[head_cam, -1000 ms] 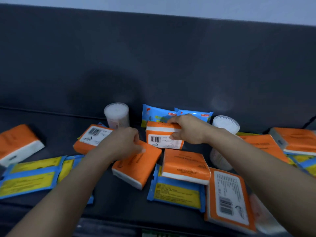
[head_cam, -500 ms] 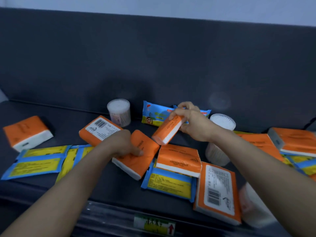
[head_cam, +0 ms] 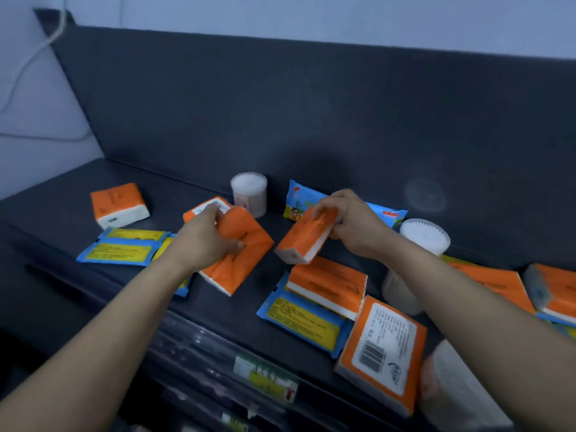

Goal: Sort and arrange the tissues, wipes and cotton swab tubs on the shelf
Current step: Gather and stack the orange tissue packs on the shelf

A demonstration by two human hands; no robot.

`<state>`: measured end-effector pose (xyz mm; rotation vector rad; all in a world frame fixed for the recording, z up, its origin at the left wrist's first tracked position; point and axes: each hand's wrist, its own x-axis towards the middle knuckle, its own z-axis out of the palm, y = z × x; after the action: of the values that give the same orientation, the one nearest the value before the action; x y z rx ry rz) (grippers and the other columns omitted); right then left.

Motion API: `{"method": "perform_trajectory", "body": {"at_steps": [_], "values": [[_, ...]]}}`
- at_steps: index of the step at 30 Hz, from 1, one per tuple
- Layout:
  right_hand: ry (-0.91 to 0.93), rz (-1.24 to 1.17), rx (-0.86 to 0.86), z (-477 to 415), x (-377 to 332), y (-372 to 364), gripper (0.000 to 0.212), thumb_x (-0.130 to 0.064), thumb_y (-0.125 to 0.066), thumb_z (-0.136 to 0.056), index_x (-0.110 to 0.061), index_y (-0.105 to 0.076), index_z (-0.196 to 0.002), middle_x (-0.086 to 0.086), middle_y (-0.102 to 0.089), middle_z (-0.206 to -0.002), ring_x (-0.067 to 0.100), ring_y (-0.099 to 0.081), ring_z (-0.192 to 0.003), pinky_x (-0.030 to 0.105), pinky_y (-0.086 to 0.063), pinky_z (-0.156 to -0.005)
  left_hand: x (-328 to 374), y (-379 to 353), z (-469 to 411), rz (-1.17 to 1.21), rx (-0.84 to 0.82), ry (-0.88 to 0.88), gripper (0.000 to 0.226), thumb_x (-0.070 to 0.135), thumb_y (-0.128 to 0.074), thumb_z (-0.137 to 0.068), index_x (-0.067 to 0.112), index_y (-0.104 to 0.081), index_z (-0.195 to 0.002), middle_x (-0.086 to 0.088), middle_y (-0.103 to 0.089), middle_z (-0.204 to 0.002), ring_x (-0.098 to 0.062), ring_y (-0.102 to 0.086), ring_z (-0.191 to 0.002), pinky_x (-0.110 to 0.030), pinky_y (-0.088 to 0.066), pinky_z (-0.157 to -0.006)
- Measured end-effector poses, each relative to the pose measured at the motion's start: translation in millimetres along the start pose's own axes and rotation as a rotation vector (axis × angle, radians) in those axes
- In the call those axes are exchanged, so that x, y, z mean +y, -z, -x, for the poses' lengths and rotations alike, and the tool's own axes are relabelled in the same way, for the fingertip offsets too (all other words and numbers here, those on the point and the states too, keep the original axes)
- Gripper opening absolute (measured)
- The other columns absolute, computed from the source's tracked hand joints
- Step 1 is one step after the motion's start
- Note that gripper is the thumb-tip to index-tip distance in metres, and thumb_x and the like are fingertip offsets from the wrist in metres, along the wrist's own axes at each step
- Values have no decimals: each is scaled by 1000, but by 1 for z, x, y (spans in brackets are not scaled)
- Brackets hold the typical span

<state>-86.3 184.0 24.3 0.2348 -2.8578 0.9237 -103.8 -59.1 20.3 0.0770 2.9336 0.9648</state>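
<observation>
Tissue packs (head_cam: 118, 204) lie scattered across the dark shelf (head_cam: 62, 194), mixed with blue-and-yellow wipes packets (head_cam: 121, 251) and cotton swab tubs (head_cam: 249, 193), so I judge the sorting barely begun. My left hand (head_cam: 210, 241) grips one orange tissue pack (head_cam: 249, 260), tilted up near the shelf's middle. My right hand (head_cam: 353, 222) clasps a second orange pack (head_cam: 302, 243), raised just beside it. I see no tidy row yet, and every group needs gathering and lining up.

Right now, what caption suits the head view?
Left hand grips one orange pack, right hand another, at the cluttered shelf.
</observation>
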Motion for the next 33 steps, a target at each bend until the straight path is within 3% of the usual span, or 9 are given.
{"method": "perform_trajectory", "body": {"at_steps": [3, 6, 9, 13, 14, 18, 22, 27, 33], "values": [[-34, -125, -27, -1, -7, -2, 34, 9, -49, -77, -20, -62, -91, 1, -46, -109, 14, -50, -97, 6, -38, -70, -3, 1, 11, 58, 82, 28, 55, 26, -77, -72, 10, -45, -114, -5, -52, -97, -21, -49, -85, -29, -35, -65], [-114, -300, -68, 1, -16, -5, 2, -13, -62, -81, -15, -62, -81, -5, -57, -83, 10, -54, -75, 24, -43, -65, -8, 2, 17, 90, 131, 42, 55, 25, -77, -72, 11, -46, -114, -7, -55, -101, -23, -51, -88, -29, -36, -71], [-136, -290, 46, 3, -20, -8, 18, -24, -72, -78, -16, -58, -85, -4, -53, -95, 7, -53, -79, 22, -45, -67, -15, 6, 17, 174, 130, 43, 52, 26, -78, -71, 12, -48, -110, -7, -58, -102, -24, -56, -89, -32, -42, -72], [-190, -331, 135, 2, -29, -6, 71, -13, -75, -72, -26, -37, -131, 0, -37, -126, 15, -48, -107, 32, -46, -90, -17, 17, 10, 332, 140, -11, 43, 24, -79, -70, 14, -53, -103, -3, -62, -94, -20, -59, -82, -34, -48, -68], [-213, -341, 160, 3, -33, -4, 73, -13, -76, -71, -24, -37, -132, 0, -43, -125, 15, -50, -109, 33, -46, -90, -17, 20, 8, 377, 129, -29, 41, 24, -78, -71, 15, -54, -102, -1, -63, -93, -18, -60, -80, -33, -48, -67], [-225, -254, 236, 7, -46, 8, 36, -15, -75, -72, -16, -60, -105, 2, -64, -102, 19, -62, -95, 34, -52, -79, -12, 35, -3, 504, 40, -134, 39, 27, -78, -72, 20, -56, -104, 3, -64, -97, -15, -63, -86, -34, -53, -74], [-217, -231, 330, 29, -52, 19, 37, -18, -70, -76, -24, -54, -109, -1, -63, -101, 18, -61, -96, 41, -50, -88, -2, 40, -14, 552, -116, -232, 45, 31, -79, -69, 23, -57, -108, 3, -65, -103, -18, -66, -88, -40, -55, -75], [-340, -209, 477, 91, -53, 44, 43, -19, -70, -79, -28, -53, -118, -10, -63, -109, 11, -61, -101, 36, -48, -94, 34, 21, -11, 564, -269, -425, 46, 29, -79, -69, 24, -58, -110, 6, -65, -103, -10, -63, -91, -25, -50, -72], [-492, -207, 693, 193, -49, 75, 37, -15, -69, -81, -22, -54, -114, -13, -64, -96, -3, -61, -82, 13, -50, -74, 95, -20, 25, 626, -567, -610, 50, 24, -85, -57, 24, -60, -100, 1, -71, -96, -13, -68, -83, -28, -56, -69]]}}
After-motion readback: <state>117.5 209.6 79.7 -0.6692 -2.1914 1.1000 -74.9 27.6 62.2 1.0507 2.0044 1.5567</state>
